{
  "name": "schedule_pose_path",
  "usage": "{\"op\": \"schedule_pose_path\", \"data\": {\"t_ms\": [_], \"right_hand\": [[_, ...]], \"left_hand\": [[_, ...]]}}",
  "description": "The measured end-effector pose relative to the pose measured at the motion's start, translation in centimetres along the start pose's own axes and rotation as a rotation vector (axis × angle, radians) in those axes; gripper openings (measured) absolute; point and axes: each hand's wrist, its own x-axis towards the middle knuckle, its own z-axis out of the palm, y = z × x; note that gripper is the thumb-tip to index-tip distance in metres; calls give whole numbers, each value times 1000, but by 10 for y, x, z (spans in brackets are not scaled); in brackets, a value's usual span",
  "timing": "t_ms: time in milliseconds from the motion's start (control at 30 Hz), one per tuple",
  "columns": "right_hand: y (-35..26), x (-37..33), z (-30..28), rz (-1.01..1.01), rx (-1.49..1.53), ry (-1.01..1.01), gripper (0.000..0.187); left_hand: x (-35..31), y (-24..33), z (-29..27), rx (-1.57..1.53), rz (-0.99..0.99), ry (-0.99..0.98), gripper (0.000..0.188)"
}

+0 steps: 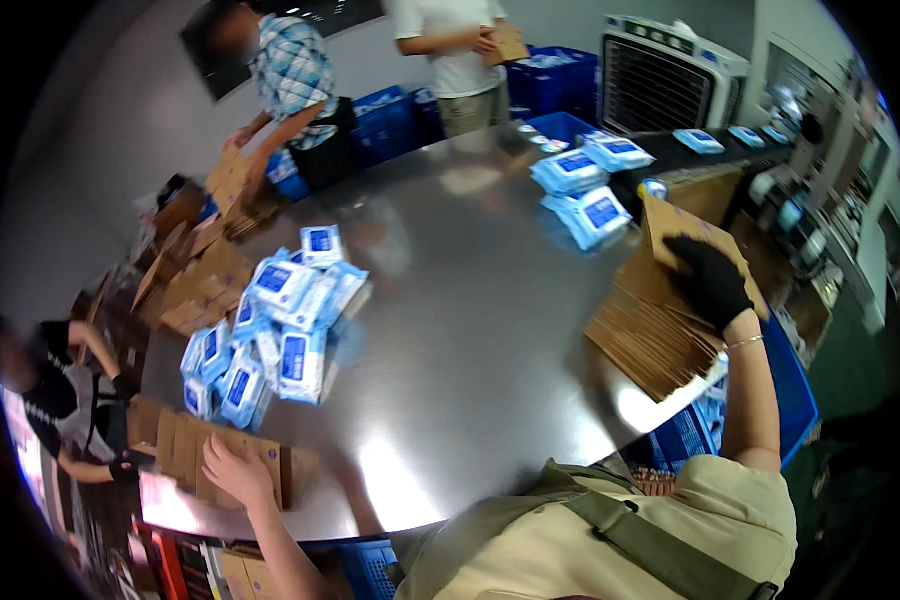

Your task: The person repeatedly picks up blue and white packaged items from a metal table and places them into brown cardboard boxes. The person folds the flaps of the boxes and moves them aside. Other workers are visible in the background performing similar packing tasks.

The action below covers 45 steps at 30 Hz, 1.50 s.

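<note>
My right hand (708,280), in a black glove, grips a flattened cardboard carton (678,222) at the right edge of the metal table. That carton lies tilted over a fanned stack of flat cartons (655,345). My bare left hand (238,475) reaches to the near left, fingers stretched out, against a row of brown cardboard boxes (185,450). Whether it presses on them I cannot tell. Beyond that hand lies a heap of blue-and-white wipe packs (295,300). More wipe packs (590,215) are piled at the far right, past the carton stack.
A co-worker (70,400) with gloved hands is at the left by the boxes. Two people (295,80) handle cardboard across the table (440,330). A conveyor (660,150) carries packs at the far right. Blue crates (790,390) stand around; an air cooler (660,80) is behind.
</note>
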Motion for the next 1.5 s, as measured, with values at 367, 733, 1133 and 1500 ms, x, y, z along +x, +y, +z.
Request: {"op": "schedule_pose_path", "data": {"t_ms": [367, 733, 1133, 1500], "right_hand": [[-201, 18, 76, -2, 1407, -318, 23], [-273, 37, 162, -4, 1286, -163, 28], [-283, 49, 166, -577, 416, -323, 24], [-264, 62, 157, -110, 1016, -707, 69]], "left_hand": [[-25, 186, -3, -1881, -587, -481, 73], [-69, 157, 2, -1792, -535, -707, 65], [-77, 166, -2, -1147, -245, 76, 58], [-130, 133, 51, -2088, -719, -702, 38]]}}
